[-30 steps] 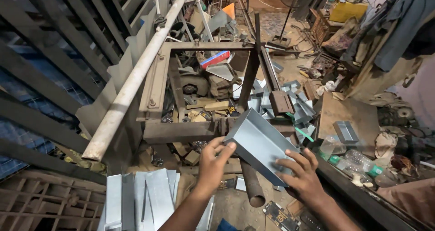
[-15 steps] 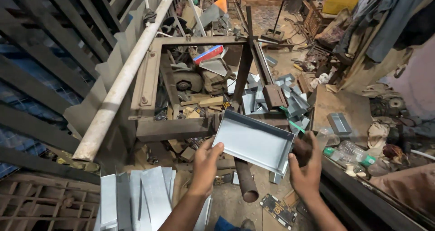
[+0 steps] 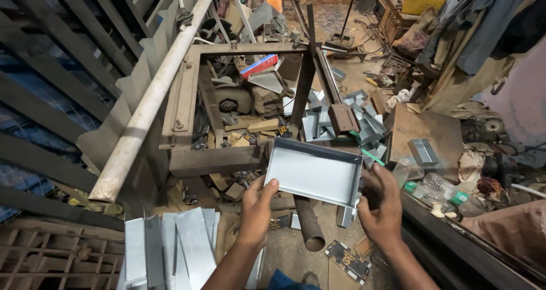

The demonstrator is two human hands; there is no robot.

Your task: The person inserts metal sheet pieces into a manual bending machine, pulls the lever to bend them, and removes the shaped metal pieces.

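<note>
I hold a shallow grey sheet-metal tray (image 3: 313,172) with folded-up edges, its open side facing me. My left hand (image 3: 257,209) grips its lower left corner. My right hand (image 3: 382,206) grips its right edge. The tray hovers in front of a rusty square steel frame (image 3: 183,105) that serves as a work stand.
A long pale pipe (image 3: 151,96) leans along the frame's left. Flat grey metal sheets (image 3: 170,250) lie at lower left. More folded trays (image 3: 341,122) are piled behind, one tray (image 3: 423,151) on a board at right. A rusty tube (image 3: 308,224), plastic bottles (image 3: 438,186) and scrap litter the floor.
The tray has turned from a tilted, edge-on pose to facing me flat. My right hand shifted from beneath it to its right edge; my left hand stayed at the lower left corner.
</note>
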